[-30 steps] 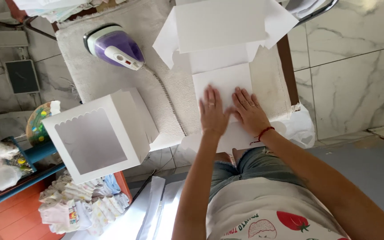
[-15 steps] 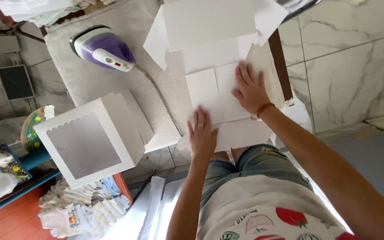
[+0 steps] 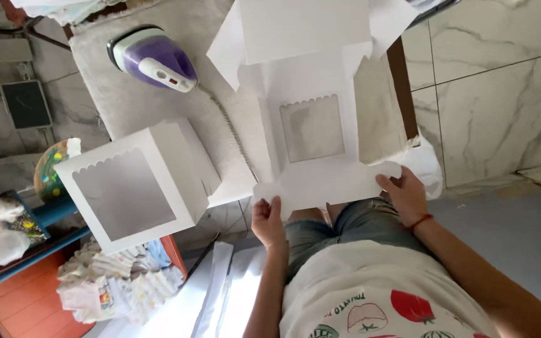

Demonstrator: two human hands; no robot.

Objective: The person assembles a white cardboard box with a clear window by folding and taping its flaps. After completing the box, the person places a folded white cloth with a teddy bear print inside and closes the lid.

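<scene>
Head view, looking down at the person's lap and a grey padded work surface [image 3: 126, 106]. A flat white cardboard box blank [image 3: 311, 94] with a scalloped window cut-out lies unfolded across this surface, its near edge overhanging toward the person. Left hand [image 3: 268, 220]: fingers pinched on the rounded tab at the blank's near left corner. Right hand [image 3: 404, 195]: fingers closed over the near right edge of the blank, thumb on top; a red cord sits at that wrist. Both hands grip the same near flap, well apart from each other.

An assembled white window box [image 3: 134, 184] stands on the surface just left of the blank. A purple and white iron [image 3: 153, 61] rests farther back, its cord running toward the blank. Folded cloth items [image 3: 111, 278] lie on an orange shelf at lower left. Marble tiles [image 3: 496, 81] cover the right side.
</scene>
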